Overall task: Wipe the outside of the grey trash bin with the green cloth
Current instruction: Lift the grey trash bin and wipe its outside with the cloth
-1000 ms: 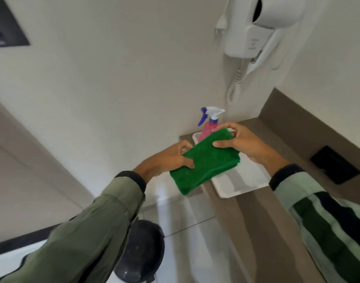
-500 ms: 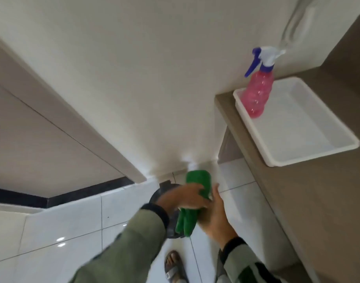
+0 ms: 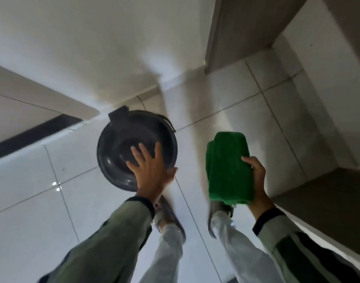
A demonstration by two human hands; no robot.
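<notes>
While the left hand [image 3: 152,172] rests splayed on the round grey bin [image 3: 122,148], the right hand [image 3: 256,180] grasps the folded green cloth [image 3: 228,166].

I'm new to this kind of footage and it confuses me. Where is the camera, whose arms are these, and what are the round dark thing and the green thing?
There is no machine here: a person wears one wide-angle camera on the head, so you look down past their own arms to a tiled floor. The wide lens bends the walls and floor lines.

The round dark thing is the grey trash bin, seen from above, standing on the floor near the wall. The left hand is spread open over the near edge of its lid.

The right hand grips the green cloth, folded into a thick pad and held in the air to the right of the bin, not touching it.

Below the hands you can see the person's feet in sandals. The brown edge at the far right is a counter.
</notes>
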